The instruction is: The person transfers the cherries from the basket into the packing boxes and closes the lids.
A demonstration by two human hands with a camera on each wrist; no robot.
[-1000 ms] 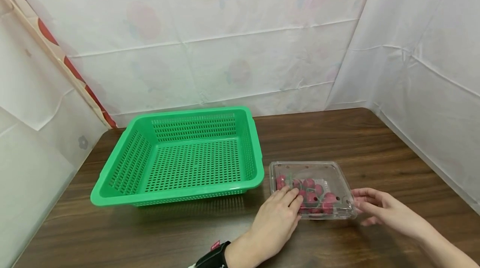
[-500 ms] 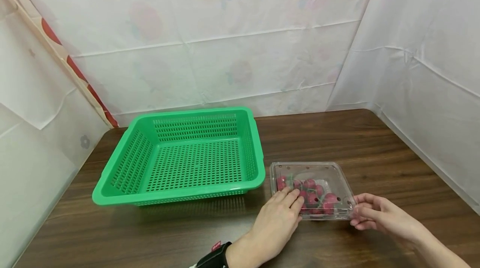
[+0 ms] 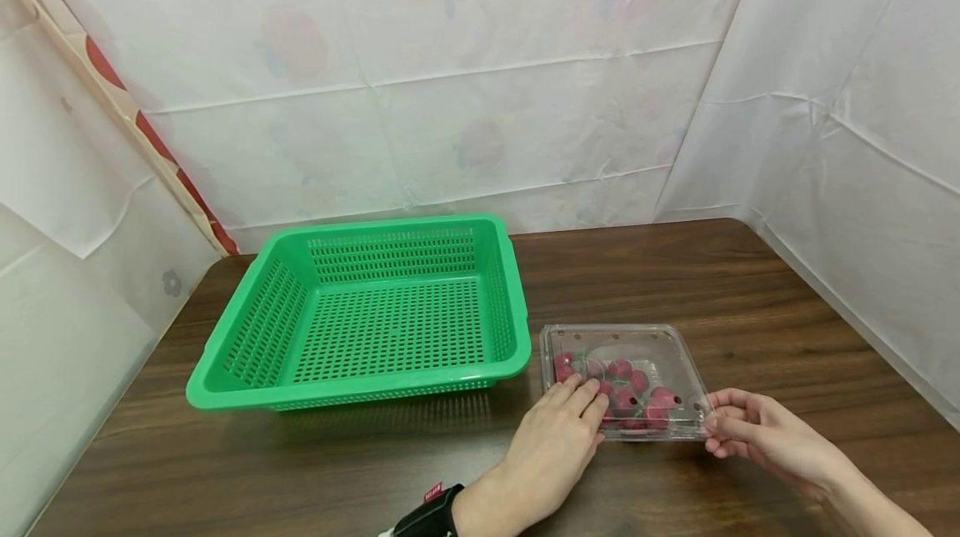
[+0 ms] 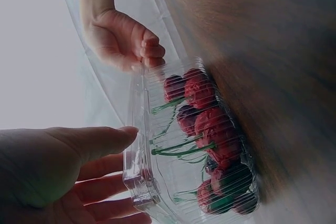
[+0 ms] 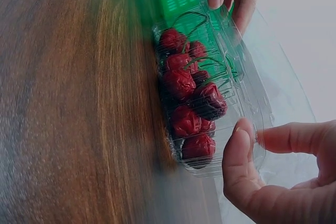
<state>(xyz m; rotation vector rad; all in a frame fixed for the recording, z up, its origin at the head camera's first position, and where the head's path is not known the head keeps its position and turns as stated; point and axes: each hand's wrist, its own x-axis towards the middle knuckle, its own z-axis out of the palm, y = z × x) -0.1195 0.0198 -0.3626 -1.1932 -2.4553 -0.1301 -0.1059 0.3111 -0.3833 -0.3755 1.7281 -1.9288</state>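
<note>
A clear plastic clamshell box (image 3: pixel 675 358) sits on the table, its lid down. Red cherries (image 3: pixel 622 395) with green stems lie inside, seen through its ribbed walls in both wrist views. My left hand (image 3: pixel 551 441) rests on the lid's near left part, fingers stretched over the top; in the left wrist view its thumb is by the lid's edge. At the near right corner my right hand (image 3: pixel 772 437) pinches the lid's rim between thumb and index finger, as the right wrist view of this hand (image 5: pixel 283 171) shows.
A green plastic basket (image 3: pixel 393 377) with slotted walls stands left of the box, nothing in it. The dark wooden table (image 3: pixel 300 470) carries both. Pale curtains (image 3: pixel 450 62) hang behind the table and at its sides.
My right hand has come in to the box's near right corner, and its thumb and index finger have closed on the lid's rim. The left hand and the basket have stayed in place.
</note>
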